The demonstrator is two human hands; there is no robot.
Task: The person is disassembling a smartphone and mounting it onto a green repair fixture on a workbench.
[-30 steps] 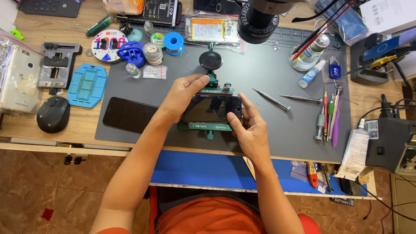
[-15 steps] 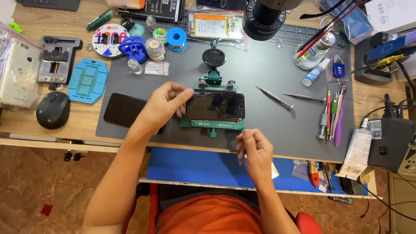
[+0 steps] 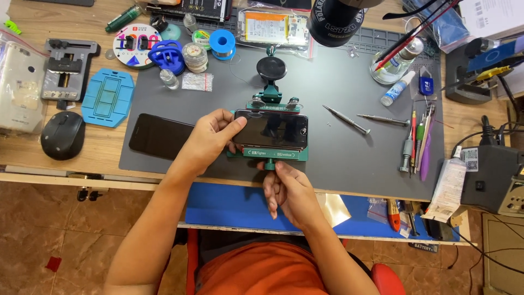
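Left hand (image 3: 210, 136) — fingers curled on the phone's (image 3: 271, 130) left end; right hand (image 3: 286, 183) — fingers pinching the green clamp's (image 3: 275, 154) front knob (image 3: 269, 163), just below the phone.

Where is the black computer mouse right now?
In the head view, the black mouse sits at the far left on the wooden bench, just off the grey mat, below the blue tray.
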